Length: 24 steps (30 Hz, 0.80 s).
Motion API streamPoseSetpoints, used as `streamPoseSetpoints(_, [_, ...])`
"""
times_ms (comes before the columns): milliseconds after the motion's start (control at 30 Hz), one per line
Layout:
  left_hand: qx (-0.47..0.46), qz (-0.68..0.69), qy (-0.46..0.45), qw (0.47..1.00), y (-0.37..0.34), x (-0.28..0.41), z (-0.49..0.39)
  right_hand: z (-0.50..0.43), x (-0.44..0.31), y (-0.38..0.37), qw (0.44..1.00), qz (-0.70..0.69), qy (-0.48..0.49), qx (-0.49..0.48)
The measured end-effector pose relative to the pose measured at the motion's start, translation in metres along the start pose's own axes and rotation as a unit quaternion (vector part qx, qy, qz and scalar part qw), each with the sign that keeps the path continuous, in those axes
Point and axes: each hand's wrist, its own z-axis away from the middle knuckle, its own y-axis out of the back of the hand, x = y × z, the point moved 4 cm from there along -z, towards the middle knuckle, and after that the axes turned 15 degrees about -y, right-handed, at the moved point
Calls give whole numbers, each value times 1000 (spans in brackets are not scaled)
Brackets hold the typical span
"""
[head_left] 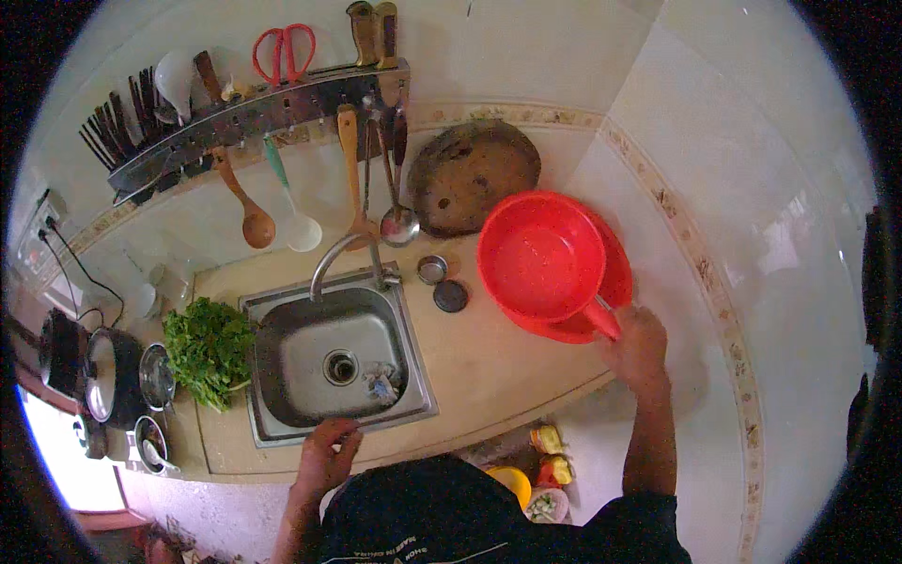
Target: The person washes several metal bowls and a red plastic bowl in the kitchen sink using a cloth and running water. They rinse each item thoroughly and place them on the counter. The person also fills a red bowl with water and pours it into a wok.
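My right hand point(638, 349) grips the handle of a red plastic dipper point(542, 254) at the right end of the counter. Under and behind the dipper shows a larger red plastic basin point(621, 271). Near the front rim of the stainless steel sink point(310, 381) is my left hand point(328, 451), its fingers loosely bent and nothing seen in them. A curved faucet point(328, 264) arches over the sink. Crumpled wet scraps point(382, 384) lie in the basin beside the drain point(341, 367). Left of the sink rests a bunch of leafy greens point(209, 352).
A round wooden chopping board point(476, 180) leans on the wall. Above the sink hangs a utensil rack point(261, 123) with spoons, knives and scissors point(284, 53). A strainer cup point(432, 269) and black lid point(450, 296) sit beside the sink. Pots point(106, 374) and bowls crowd the left.
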Motion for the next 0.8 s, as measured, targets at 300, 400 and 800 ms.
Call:
streamPoseSetpoints(300, [-161,229,106,954,-68,-8,-36,111,-158,-145,935,-172,100,-294])
streamPoseSetpoints(400, [2,367,214,905,-71,-39,-43,140,-242,-173,888,-194,127,-397])
streamPoseSetpoints(800, [134,398,290,860,15,-120,-29,-30,-310,-279,955,-252,131,-88])
